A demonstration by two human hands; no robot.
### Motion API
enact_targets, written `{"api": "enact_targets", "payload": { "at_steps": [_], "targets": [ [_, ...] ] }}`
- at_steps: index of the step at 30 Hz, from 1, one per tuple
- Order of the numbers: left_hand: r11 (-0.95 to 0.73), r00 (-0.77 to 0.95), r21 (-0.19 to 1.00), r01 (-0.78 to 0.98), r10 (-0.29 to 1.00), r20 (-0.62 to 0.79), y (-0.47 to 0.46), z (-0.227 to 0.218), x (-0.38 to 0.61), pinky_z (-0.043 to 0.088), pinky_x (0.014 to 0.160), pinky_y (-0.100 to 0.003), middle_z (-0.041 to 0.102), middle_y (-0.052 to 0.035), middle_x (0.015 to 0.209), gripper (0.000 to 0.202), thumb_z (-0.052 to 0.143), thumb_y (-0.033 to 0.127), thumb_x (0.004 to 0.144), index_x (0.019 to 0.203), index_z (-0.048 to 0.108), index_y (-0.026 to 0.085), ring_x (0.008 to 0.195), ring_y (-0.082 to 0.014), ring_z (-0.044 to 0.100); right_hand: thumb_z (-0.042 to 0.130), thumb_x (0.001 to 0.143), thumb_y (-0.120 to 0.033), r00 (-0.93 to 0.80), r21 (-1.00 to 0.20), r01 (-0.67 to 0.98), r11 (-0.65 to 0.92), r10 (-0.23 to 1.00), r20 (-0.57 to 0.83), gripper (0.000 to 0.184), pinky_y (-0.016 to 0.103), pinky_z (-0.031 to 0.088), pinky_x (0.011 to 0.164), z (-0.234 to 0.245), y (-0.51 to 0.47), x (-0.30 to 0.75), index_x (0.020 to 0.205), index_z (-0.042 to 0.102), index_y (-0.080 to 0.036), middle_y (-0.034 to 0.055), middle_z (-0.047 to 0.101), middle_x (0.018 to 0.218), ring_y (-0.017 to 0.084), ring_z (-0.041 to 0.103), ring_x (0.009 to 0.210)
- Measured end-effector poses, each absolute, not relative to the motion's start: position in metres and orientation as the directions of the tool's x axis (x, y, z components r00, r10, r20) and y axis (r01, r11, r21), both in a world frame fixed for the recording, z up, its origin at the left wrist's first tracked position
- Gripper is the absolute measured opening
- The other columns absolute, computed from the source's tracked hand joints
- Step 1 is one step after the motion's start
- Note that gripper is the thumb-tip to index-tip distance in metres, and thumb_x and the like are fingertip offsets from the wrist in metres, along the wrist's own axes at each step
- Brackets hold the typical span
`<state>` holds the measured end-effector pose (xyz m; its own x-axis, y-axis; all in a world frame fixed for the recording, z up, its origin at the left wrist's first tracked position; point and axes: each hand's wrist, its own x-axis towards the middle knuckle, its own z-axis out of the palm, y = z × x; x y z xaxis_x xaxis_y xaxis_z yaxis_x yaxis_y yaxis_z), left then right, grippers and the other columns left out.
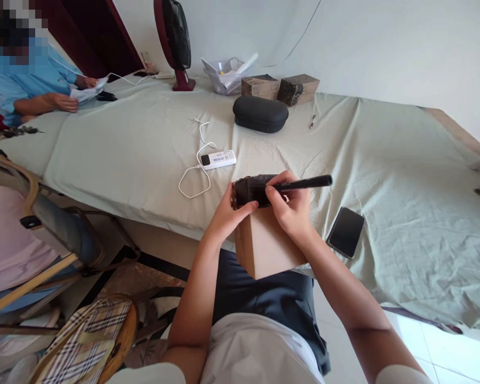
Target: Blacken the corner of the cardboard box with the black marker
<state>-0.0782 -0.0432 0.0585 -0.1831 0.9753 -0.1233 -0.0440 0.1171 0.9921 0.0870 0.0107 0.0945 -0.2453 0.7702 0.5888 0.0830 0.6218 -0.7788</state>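
A brown wooden block [264, 245] with a blackened top stands on my lap at the table's near edge. My left hand [230, 210] is closed round the block's upper left corner and steadies it. My right hand [290, 205] is wrapped round a black pen-like tool [304, 184], its tip resting on the dark top face of the block. The tool's handle points right, over the cloth.
A pale green cloth [384, 176] covers the table. On it lie a black phone [346, 232], a white device with a cable [219, 159], a black case [260, 113], two more wooden blocks [280, 88], a fan [176, 37]. Another person's hands [66, 101] hold paper at far left. A chair [44, 224] stands left.
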Motion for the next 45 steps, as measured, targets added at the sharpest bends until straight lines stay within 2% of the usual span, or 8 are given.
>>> {"api": "enact_targets", "payload": {
  "at_steps": [5,8,16,19,25,32,39,45],
  "targets": [
    [0.102,-0.084,0.994,-0.034,0.991,-0.104,-0.042,0.058,-0.08,0.044,0.119,-0.058,0.067,-0.0137,0.146,0.08,0.089,0.048,0.076,0.146,0.059,0.022,0.136,-0.0413,0.062,0.064,0.09,-0.022,-0.448,-0.613,0.186,0.768,0.621,0.643,0.008,0.039,0.043,0.073,0.11,0.013,0.089,0.083,0.063,-0.025,-0.0004,0.066,0.07,0.019,0.054,0.07],
    [0.065,-0.047,0.998,0.002,0.997,-0.065,-0.043,0.058,-0.079,0.044,0.12,-0.056,0.069,-0.0135,0.143,0.075,0.088,0.045,0.077,0.144,0.061,0.022,0.141,-0.0409,0.059,0.061,0.089,-0.019,-0.568,-0.57,0.212,0.794,0.575,0.589,0.012,0.04,0.042,0.078,0.127,0.018,0.082,0.077,0.059,-0.023,-0.0009,0.063,0.066,0.017,0.048,0.065],
    [0.04,0.097,0.996,-0.08,0.995,-0.032,-0.05,0.063,-0.083,0.042,0.123,-0.055,0.06,-0.0169,0.157,0.099,0.092,0.045,0.067,0.153,0.051,0.017,0.149,-0.0452,0.052,0.059,0.079,-0.016,-0.721,-0.771,0.276,0.573,0.654,0.229,0.017,0.033,0.032,0.061,0.16,0.049,0.07,0.066,0.05,-0.022,-0.0046,0.048,0.062,0.013,0.041,0.061],
    [0.049,0.134,0.991,-0.125,0.99,-0.032,-0.051,0.061,-0.086,0.039,0.126,-0.055,0.055,-0.0161,0.162,0.105,0.092,0.046,0.066,0.158,0.049,0.018,0.153,-0.0458,0.047,0.058,0.078,-0.019,-0.704,-0.853,0.29,0.434,0.7,0.117,0.02,0.033,0.029,0.059,0.155,0.057,0.068,0.062,0.046,-0.023,-0.0053,0.042,0.06,0.012,0.039,0.063],
    [0.042,0.149,0.996,-0.074,0.988,-0.031,-0.049,0.049,-0.094,0.027,0.134,-0.058,0.043,-0.0162,0.173,0.118,0.093,0.048,0.066,0.167,0.04,0.018,0.163,-0.0464,0.033,0.06,0.077,-0.024,-0.586,-0.941,0.239,0.238,0.808,0.056,0.019,0.032,0.03,0.06,0.139,0.057,0.07,0.064,0.047,-0.022,-0.0061,0.041,0.059,0.012,0.038,0.062],
    [0.027,0.171,0.998,-0.06,0.985,-0.017,-0.048,0.045,-0.108,0.027,0.134,-0.06,0.032,-0.0112,0.179,0.119,0.092,0.053,0.066,0.169,0.04,0.023,0.166,-0.0488,0.024,0.061,0.079,-0.023,-0.525,-0.932,0.256,0.256,0.846,0.088,0.015,0.032,0.032,0.059,0.147,0.047,0.079,0.067,0.052,-0.022,-0.0053,0.047,0.06,0.012,0.042,0.061],
    [0.029,0.127,0.99,-0.136,0.992,-0.012,-0.047,0.036,-0.12,0.026,0.134,-0.06,0.034,-0.0118,0.178,0.122,0.093,0.05,0.062,0.169,0.041,0.023,0.164,-0.0475,0.029,0.059,0.08,-0.022,-0.594,-0.934,0.3,0.192,0.804,-0.026,0.017,0.032,0.029,0.056,0.148,0.044,0.084,0.066,0.051,-0.022,-0.0066,0.046,0.055,0.01,0.039,0.056],
    [0.028,0.153,0.986,-0.166,0.988,-0.002,-0.046,0.033,-0.119,0.031,0.132,-0.056,0.036,-0.0142,0.177,0.117,0.091,0.046,0.067,0.169,0.04,0.022,0.163,-0.0442,0.033,0.064,0.081,-0.022,-0.554,-0.958,0.243,0.15,0.832,-0.01,0.016,0.031,0.03,0.055,0.147,0.045,0.09,0.067,0.055,-0.021,-0.0053,0.05,0.053,0.011,0.043,0.055]
  ]
}}
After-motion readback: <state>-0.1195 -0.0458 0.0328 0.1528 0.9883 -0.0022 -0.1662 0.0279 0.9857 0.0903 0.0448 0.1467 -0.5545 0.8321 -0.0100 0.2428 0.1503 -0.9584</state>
